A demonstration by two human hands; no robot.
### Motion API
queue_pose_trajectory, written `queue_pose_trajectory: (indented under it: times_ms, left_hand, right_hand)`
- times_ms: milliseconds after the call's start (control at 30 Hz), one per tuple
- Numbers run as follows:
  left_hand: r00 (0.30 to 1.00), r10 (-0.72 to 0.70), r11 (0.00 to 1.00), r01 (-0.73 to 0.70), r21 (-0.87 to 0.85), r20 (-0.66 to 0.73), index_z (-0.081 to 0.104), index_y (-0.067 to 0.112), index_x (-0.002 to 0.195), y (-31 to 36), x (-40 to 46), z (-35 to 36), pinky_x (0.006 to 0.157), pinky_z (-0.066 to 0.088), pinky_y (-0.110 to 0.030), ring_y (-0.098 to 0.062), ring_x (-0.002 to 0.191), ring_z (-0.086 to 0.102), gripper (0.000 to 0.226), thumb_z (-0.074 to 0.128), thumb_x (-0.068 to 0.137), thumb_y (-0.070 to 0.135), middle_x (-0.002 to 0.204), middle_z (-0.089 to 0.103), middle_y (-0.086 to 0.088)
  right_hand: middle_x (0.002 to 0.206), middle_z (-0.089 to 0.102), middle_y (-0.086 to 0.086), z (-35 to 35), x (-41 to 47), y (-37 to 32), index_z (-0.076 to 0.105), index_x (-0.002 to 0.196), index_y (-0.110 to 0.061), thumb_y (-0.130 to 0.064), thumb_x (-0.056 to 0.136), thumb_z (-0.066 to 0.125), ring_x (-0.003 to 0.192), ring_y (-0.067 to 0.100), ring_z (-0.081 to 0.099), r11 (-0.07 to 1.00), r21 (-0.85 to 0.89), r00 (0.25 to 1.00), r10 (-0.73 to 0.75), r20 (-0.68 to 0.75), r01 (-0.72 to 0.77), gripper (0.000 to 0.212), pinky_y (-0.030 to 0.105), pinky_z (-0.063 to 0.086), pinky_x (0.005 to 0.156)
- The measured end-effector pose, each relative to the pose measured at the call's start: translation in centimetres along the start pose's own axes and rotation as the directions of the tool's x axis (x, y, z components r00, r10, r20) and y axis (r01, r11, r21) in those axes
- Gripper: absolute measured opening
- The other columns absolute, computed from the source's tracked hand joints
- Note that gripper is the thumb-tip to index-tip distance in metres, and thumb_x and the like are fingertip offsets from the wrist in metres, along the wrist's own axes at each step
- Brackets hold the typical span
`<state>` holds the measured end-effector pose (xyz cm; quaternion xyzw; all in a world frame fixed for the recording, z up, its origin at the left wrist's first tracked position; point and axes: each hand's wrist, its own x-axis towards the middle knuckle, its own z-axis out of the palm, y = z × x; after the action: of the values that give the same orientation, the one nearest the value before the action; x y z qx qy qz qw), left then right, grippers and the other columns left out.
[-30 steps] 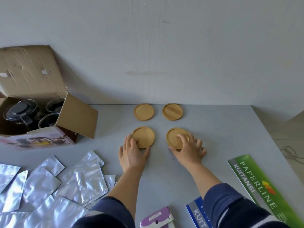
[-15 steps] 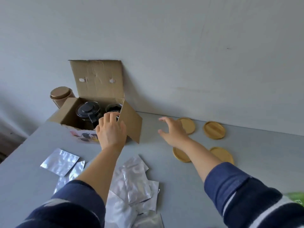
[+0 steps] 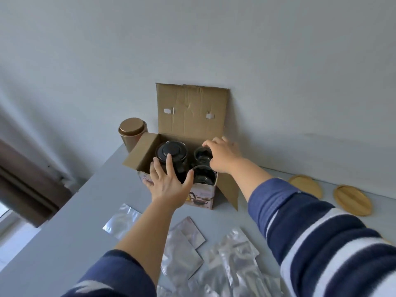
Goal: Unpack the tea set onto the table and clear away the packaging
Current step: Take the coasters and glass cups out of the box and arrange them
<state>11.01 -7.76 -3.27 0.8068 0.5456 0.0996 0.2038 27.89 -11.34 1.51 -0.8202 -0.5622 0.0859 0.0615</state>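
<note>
An open cardboard box (image 3: 191,112) stands on the grey table (image 3: 85,211) against the wall. Inside it are a glass teapot with a black lid (image 3: 172,149) on the left and two glass cups on the right, a far one (image 3: 199,157) and a near one (image 3: 204,177). My left hand (image 3: 168,185) reaches over the box's front edge with fingers spread. Its index finger touches the teapot lid and its thumb lies by the near cup's rim. My right hand (image 3: 222,155) curls around the far cup's rim. Two wooden coasters (image 3: 306,185) (image 3: 352,199) lie at the right.
A gold round tin (image 3: 131,133) stands left of the box, by the wall. Several silver foil pouches (image 3: 182,251) are scattered on the table in front of me. The table's left edge (image 3: 53,217) runs diagonally, with dark furniture and floor beyond.
My view turned left from the coasters to the box. Both hands left the coasters and went to the box: the left one onto the teapot, the right one onto the far cup.
</note>
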Motion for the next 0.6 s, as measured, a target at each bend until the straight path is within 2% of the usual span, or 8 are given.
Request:
queue_pose_trajectory:
  times_ms: [100, 167, 233, 300, 367, 467, 600]
  left_hand:
    - [0.999, 0.043, 0.999, -0.044, -0.025, -0.005, 0.006, 0.031, 0.152, -0.7, 1.4, -0.7, 0.118, 0.002, -0.053, -0.027, 0.148, -0.006, 0.082, 0.033, 0.086, 0.071, 0.161, -0.004, -0.007]
    - [0.998, 0.044, 0.999, -0.043, 0.025, -0.046, 0.014, 0.03, 0.149, -0.7, 1.9, -1.1, 0.118, 0.008, -0.053, -0.028, 0.145, 0.004, 0.084, 0.034, 0.081, 0.077, 0.156, 0.007, -0.006]
    - [0.987, 0.07, 0.986, -0.047, 0.158, -0.145, 0.028, 0.025, 0.141, 0.2, 2.1, -1.6, 0.111, 0.02, -0.055, -0.028, 0.132, 0.02, 0.085, 0.038, 0.076, 0.08, 0.14, 0.022, -0.005]
    - [0.977, 0.12, 0.965, -0.073, 0.253, -0.176, 0.037, 0.023, 0.131, 1.4, 2.1, -2.1, 0.105, 0.027, -0.057, -0.027, 0.123, 0.028, 0.083, 0.043, 0.071, 0.08, 0.131, 0.031, -0.004]
    - [0.979, 0.174, 0.931, -0.129, 0.341, -0.107, 0.038, 0.024, 0.13, 2.4, 2.2, -2.6, 0.107, 0.021, -0.057, -0.028, 0.125, 0.028, 0.088, 0.048, 0.065, 0.083, 0.131, 0.033, -0.004]
    - [0.979, 0.201, 0.896, -0.193, 0.4, 0.024, 0.042, 0.027, 0.131, 3.6, 2.2, -3.2, 0.109, 0.012, -0.051, -0.032, 0.128, 0.02, 0.097, 0.056, 0.055, 0.086, 0.134, 0.026, -0.005]
    - [0.968, 0.096, 0.856, -0.199, 0.477, 0.231, 0.051, 0.026, 0.135, 4.7, 3.2, -3.5, 0.113, -0.007, -0.058, -0.037, 0.141, 0.002, 0.099, 0.052, 0.058, 0.088, 0.154, 0.011, -0.009]
  right_hand:
    - [0.142, 0.036, 0.009, -0.3, 0.8, -0.6, 0.027, 0.144, -0.028, -0.018, 0.077, 0.06, 0.134, 0.03, 0.022, 0.985, -0.168, 0.988, 0.059, 0.145, -0.034, 0.075, 0.049, 0.029, 0.104]
    - [0.143, 0.032, 0.013, -0.5, 1.4, -1.0, 0.019, 0.148, -0.031, -0.019, 0.078, 0.061, 0.136, 0.032, 0.019, 0.97, -0.239, 0.975, 0.08, 0.206, -0.029, 0.082, 0.049, 0.024, 0.106]
    - [0.144, 0.031, 0.014, -0.7, 2.0, -1.4, 0.014, 0.149, -0.031, -0.019, 0.079, 0.061, 0.137, 0.032, 0.018, 0.941, -0.337, 0.975, 0.093, 0.204, -0.02, 0.085, 0.046, 0.022, 0.106]
    - [0.145, 0.032, 0.014, -1.0, 2.6, -1.5, 0.017, 0.149, -0.029, -0.018, 0.08, 0.06, 0.136, 0.031, 0.019, 0.906, -0.423, 0.982, 0.091, 0.164, -0.013, 0.082, 0.045, 0.02, 0.107]
    - [0.144, 0.031, 0.013, -0.9, 3.3, -1.3, 0.022, 0.146, -0.031, -0.021, 0.078, 0.064, 0.135, 0.031, 0.019, 0.883, -0.47, 0.988, 0.081, 0.134, -0.008, 0.08, 0.045, 0.019, 0.106]
    - [0.141, 0.029, 0.012, -0.6, 3.7, -1.2, 0.029, 0.142, -0.034, -0.027, 0.074, 0.07, 0.134, 0.031, 0.02, 0.862, -0.507, 0.988, 0.076, 0.132, 0.001, 0.08, 0.044, 0.02, 0.104]
    - [0.138, 0.033, 0.013, -0.2, 3.8, -1.3, 0.036, 0.137, -0.028, -0.02, 0.076, 0.066, 0.131, 0.031, 0.025, 0.861, -0.509, 0.997, 0.037, 0.066, 0.002, 0.068, 0.042, 0.023, 0.102]
